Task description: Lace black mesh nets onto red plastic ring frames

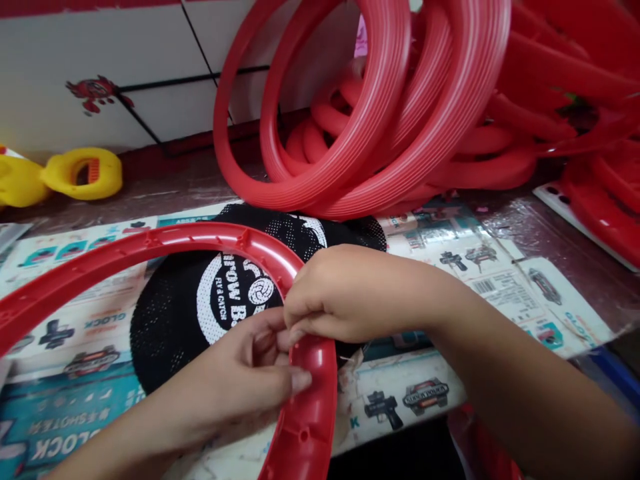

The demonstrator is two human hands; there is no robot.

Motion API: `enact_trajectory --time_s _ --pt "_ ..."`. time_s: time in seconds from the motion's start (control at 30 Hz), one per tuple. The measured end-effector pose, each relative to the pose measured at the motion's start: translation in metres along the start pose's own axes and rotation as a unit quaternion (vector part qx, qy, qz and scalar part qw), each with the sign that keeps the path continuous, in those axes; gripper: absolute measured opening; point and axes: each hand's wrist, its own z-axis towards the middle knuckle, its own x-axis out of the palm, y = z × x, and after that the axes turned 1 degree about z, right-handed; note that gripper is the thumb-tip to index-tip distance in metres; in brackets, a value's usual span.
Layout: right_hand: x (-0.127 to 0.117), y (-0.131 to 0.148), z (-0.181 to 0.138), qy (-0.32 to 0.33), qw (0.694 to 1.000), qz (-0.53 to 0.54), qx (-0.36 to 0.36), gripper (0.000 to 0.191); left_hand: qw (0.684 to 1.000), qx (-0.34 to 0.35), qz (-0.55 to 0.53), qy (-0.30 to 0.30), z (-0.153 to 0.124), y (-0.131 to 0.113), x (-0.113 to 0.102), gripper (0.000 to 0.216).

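A red plastic ring [313, 400] with a hollow, ribbed channel facing up lies in front of me. My left hand [250, 367] is closed round its inner edge, thumb resting in the channel. Right beside it, my right hand [340, 293] is pinched over the ring's right side, and whatever its fingertips grip is hidden. Black mesh cloth [165, 327] with white print, including "FLY & CATCH", lies under the ring and shows through its opening. Part of the cloth passes beneath both hands.
Several ribbed red rings [390, 153] lean in a pile behind the cloth. More red parts [600, 193] are heaped at the right. Yellow plastic pieces [85, 175] sit at the back left. Printed cardboard [565, 293] covers the table, against a white wall [90, 47].
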Motion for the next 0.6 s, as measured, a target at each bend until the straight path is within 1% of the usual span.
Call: enact_trajectory --time_s 0.13,0.3,0.43,0.47,0.5,0.6 --pt "-0.002 0.002 -0.003 -0.024 0.998 -0.05 -0.012 0.014 0.997 -0.03 -0.071 0.0 -0.001 0.001 0.002 0.03" --pt "-0.002 0.001 -0.005 -0.041 0.996 -0.077 -0.021 0.017 0.996 -0.039 -0.079 0.025 -0.001 -0.006 0.006 0.032" --pt "0.0 -0.001 -0.003 -0.04 0.996 -0.077 -0.031 0.016 0.997 -0.042 -0.065 -0.022 -0.003 -0.01 0.009 0.033" --pt "0.001 -0.001 -0.003 -0.04 0.996 -0.077 -0.03 0.015 0.997 -0.043 -0.058 -0.025 -0.004 -0.01 0.008 0.035" --pt "0.001 -0.001 -0.003 -0.039 0.996 -0.075 -0.028 0.015 0.998 -0.045 -0.049 -0.015 -0.003 -0.01 0.006 0.038" --pt "0.001 -0.001 -0.002 -0.036 0.997 -0.066 -0.009 0.016 0.998 -0.045 -0.021 0.043 0.0 -0.006 -0.003 0.047"
